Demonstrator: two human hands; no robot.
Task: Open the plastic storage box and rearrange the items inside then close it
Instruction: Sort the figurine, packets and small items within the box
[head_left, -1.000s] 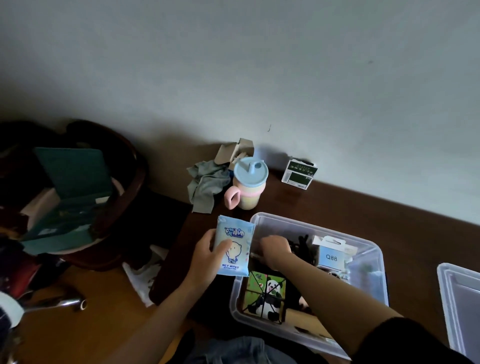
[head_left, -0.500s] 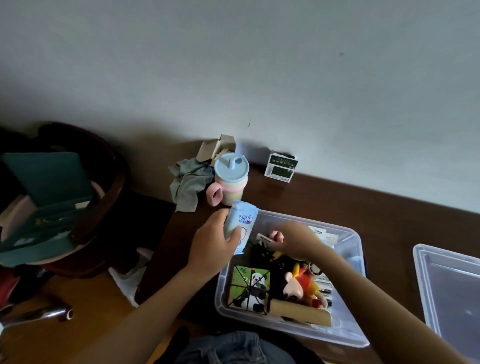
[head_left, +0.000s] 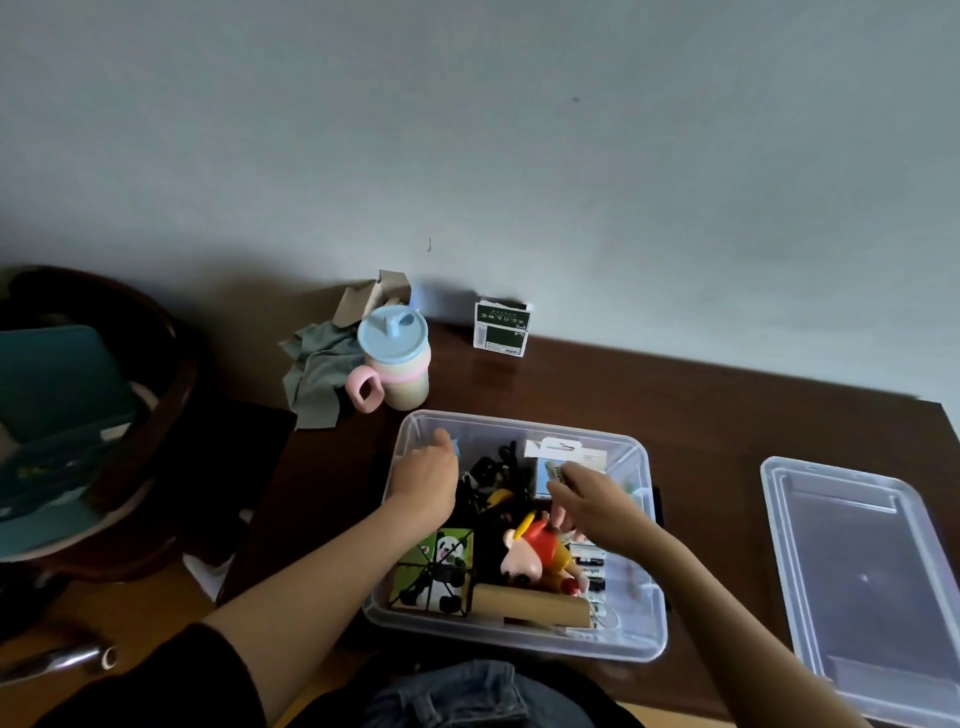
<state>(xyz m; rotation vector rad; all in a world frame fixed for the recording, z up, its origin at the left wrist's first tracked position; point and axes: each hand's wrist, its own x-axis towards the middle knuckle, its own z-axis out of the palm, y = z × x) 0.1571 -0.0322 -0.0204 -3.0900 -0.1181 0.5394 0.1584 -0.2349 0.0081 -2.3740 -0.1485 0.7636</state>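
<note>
reaching into the open storage box (head_left: 644, 636) on the brown desk (head_left: 701, 405), a person is midway through rearranging; its lid (head_left: 862, 577) lies well apart to the right. a second ago the left hand (head_left: 423, 480) held a blue wipes pack (head_left: 455, 446) above the rim; now it presses that pack down in the far left corner, only a blue edge showing. the right hand (head_left: 597, 501) has shifted toward the white carton (head_left: 566, 457), fingers pinching a small item too blurred to name.
</note>
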